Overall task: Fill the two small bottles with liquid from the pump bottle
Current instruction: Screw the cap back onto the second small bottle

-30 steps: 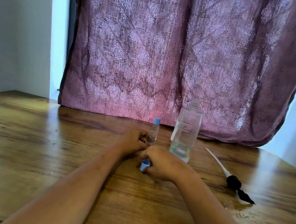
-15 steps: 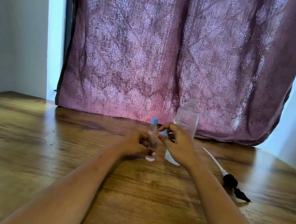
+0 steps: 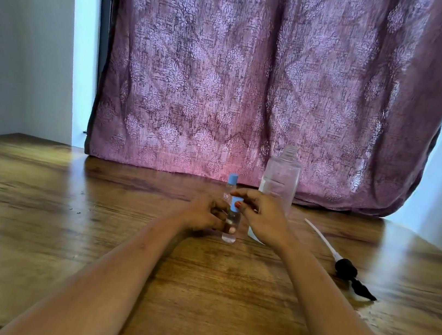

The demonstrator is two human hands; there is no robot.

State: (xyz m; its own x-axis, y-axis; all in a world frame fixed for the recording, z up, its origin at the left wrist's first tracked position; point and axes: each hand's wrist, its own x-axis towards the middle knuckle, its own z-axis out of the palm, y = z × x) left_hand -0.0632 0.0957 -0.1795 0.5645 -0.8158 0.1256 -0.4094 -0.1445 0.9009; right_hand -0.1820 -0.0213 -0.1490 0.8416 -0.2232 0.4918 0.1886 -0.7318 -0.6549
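A small clear bottle (image 3: 230, 230) stands on the wooden table (image 3: 35, 211), gripped around its middle by my left hand (image 3: 204, 213). My right hand (image 3: 261, 216) pinches a blue cap (image 3: 236, 203) right at that bottle's top. Just behind stands a second small bottle (image 3: 230, 189) with a blue cap on it. The large clear pump bottle (image 3: 281, 179) stands uncapped behind my right hand, with a little liquid at its bottom. Its black pump head with white tube (image 3: 345, 267) lies on the table to the right.
A mauve patterned curtain (image 3: 269, 83) hangs down to the table's back edge. White walls flank it. A small wet patch (image 3: 364, 312) shows on the wood near the pump head.
My right hand lifted the blue cap from the table up to the top of the small bottle. My left hand kept holding that bottle upright.
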